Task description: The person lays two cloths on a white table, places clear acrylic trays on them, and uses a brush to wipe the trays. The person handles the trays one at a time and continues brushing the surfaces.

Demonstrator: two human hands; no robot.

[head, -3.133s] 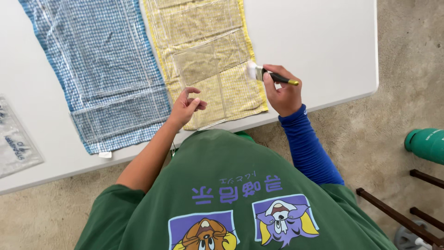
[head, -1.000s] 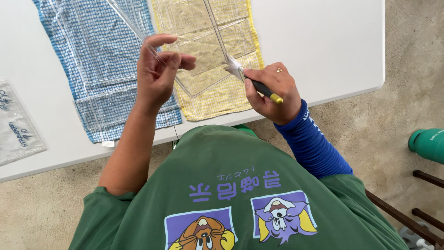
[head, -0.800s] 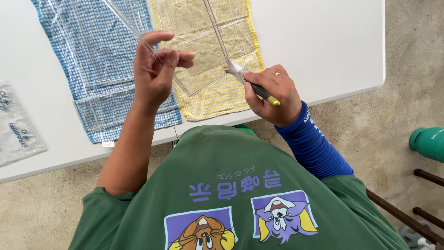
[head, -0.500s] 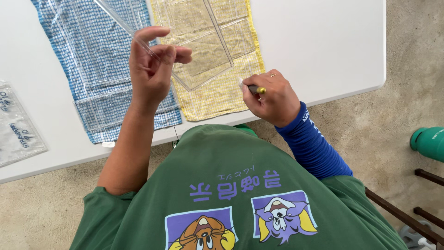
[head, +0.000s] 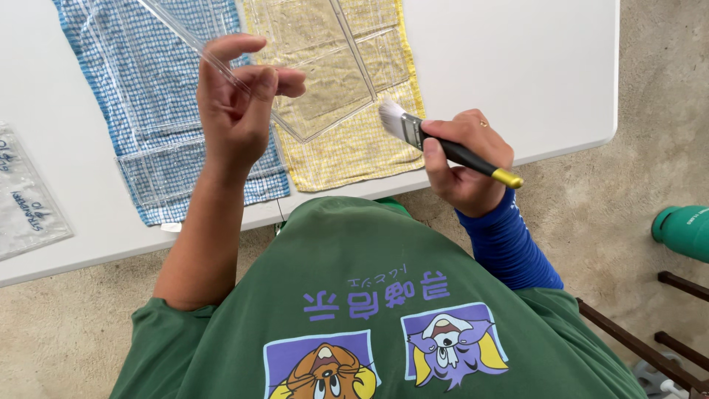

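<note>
My left hand [head: 240, 103] is raised above the table and pinches the near edge of a clear plastic tray [head: 325, 74], holding it tilted over the cloths. My right hand [head: 461, 159] grips a small paintbrush [head: 443, 144] with a black handle, a gold end and white bristles. The bristles point at the tray's lower right edge, just beside it. Under the tray lie a yellow checked cloth [head: 354, 148] and a blue checked cloth [head: 103, 81], side by side on the white table [head: 517, 66].
Another clear plastic piece [head: 185, 166] lies on the blue cloth near the table's front edge. A clear plastic bag [head: 26, 207] rests at the far left. A green cylinder [head: 683, 229] and dark metal bars [head: 642, 340] stand on the concrete floor to the right.
My left hand lifted the clear tray off the cloths and holds it up. My right hand drew back briefly, then brought the brush bristles out toward the tray's edge.
</note>
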